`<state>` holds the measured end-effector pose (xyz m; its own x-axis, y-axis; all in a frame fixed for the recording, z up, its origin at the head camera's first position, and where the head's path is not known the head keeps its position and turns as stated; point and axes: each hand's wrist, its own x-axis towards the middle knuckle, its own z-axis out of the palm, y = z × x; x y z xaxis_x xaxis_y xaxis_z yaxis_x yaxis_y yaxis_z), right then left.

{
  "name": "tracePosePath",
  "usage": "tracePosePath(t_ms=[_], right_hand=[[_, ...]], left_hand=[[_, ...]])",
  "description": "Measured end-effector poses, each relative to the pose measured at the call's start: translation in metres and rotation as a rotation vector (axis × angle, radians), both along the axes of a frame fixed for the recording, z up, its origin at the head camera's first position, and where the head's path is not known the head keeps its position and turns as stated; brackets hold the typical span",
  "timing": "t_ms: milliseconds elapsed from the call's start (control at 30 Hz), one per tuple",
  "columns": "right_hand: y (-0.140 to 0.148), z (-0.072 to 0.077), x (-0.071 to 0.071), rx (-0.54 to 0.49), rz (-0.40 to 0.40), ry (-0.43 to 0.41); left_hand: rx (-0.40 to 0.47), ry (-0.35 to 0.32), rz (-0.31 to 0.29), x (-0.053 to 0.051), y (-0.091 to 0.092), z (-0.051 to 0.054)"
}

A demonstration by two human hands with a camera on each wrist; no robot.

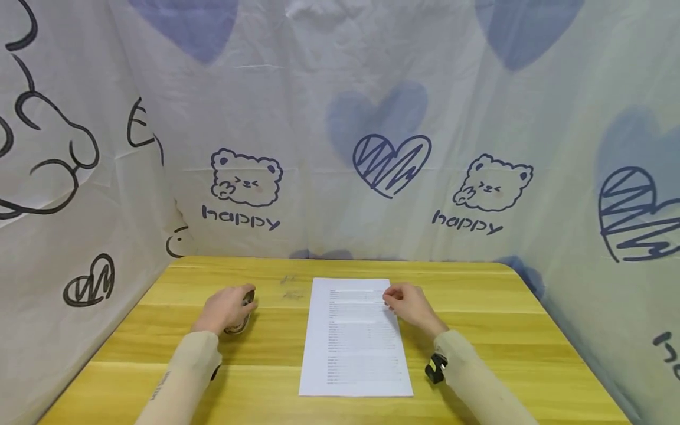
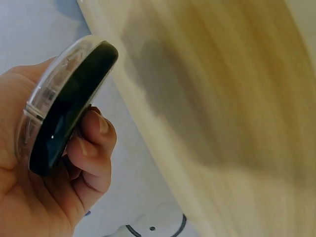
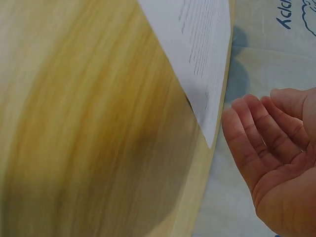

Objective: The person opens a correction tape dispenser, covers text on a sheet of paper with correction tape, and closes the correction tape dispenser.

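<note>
My left hand (image 1: 222,310) grips a palm-sized, rounded object over the left half of the table. In the left wrist view this object (image 2: 74,106) has a curved dark face and a clear plastic shell, with fingers curled behind it; its exact kind is not plain. A white sheet of paper (image 1: 356,348) printed with lines of text lies on the table between the hands. Near its upper right edge is my right hand (image 1: 411,307), holding nothing. The right wrist view shows its fingers loosely bent, close to a corner of the sheet (image 3: 197,64).
The yellow wood-grain table (image 1: 478,330) reaches back to a pale cloth (image 1: 319,177) printed with hearts and bears. More of this cloth hangs along both sides. Faint dark marks (image 1: 292,294) lie on the tabletop left of the sheet.
</note>
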<state>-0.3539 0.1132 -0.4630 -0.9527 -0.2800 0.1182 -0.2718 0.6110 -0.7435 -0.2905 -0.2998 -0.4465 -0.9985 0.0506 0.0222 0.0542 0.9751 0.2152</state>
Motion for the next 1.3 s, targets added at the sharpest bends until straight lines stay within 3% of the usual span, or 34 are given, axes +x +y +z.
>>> tracePosePath(t_ms=[367,767,1300], right_hand=[[0.01,0.0,-0.002,0.039,-0.033,0.027],[0.016,0.0,-0.003,0.032,-0.028,0.027],[0.022,0.001,-0.004,0.056,-0.035,0.023]], left_hand=[[0.017,-0.045,0.011,0.004,-0.019,-0.006],[0.052,-0.156,0.055,0.001,-0.029,-0.007],[0.039,-0.123,0.06,0.01,-0.031,-0.007]])
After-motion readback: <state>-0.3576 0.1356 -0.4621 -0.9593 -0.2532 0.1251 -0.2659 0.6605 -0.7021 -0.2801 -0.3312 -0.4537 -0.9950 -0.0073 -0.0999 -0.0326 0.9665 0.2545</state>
